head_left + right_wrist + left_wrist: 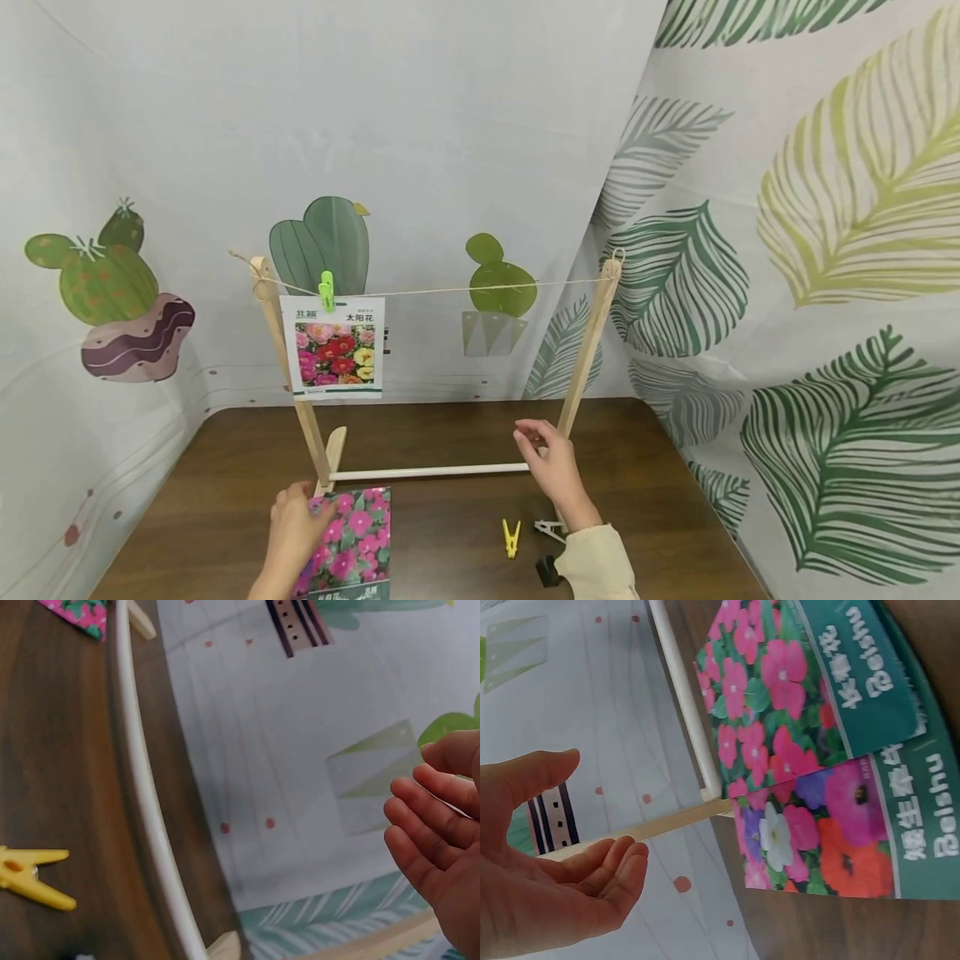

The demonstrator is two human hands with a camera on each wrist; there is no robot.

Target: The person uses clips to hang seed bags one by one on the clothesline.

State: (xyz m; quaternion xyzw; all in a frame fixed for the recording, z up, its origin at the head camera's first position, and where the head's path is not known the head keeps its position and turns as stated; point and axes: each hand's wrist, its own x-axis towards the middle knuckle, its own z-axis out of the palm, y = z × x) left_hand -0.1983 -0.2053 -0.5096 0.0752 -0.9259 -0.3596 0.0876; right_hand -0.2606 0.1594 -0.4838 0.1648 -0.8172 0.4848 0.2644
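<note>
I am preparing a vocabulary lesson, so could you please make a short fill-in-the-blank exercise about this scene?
1. The clip fixing the hanging packet to the string is bright ____ in colour.
2. In the head view, the leftmost clip lying on the table is ____ in colour.
3. The hand nearer the flower packets on the table is the person's ____ one.
4. The right hand holds ____.

Missing words: green; yellow; left; nothing.

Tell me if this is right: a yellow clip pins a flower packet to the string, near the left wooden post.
Wrong colour: the head view shows the clip is green. It does pin a flower packet to the string near the left wooden post.
</note>
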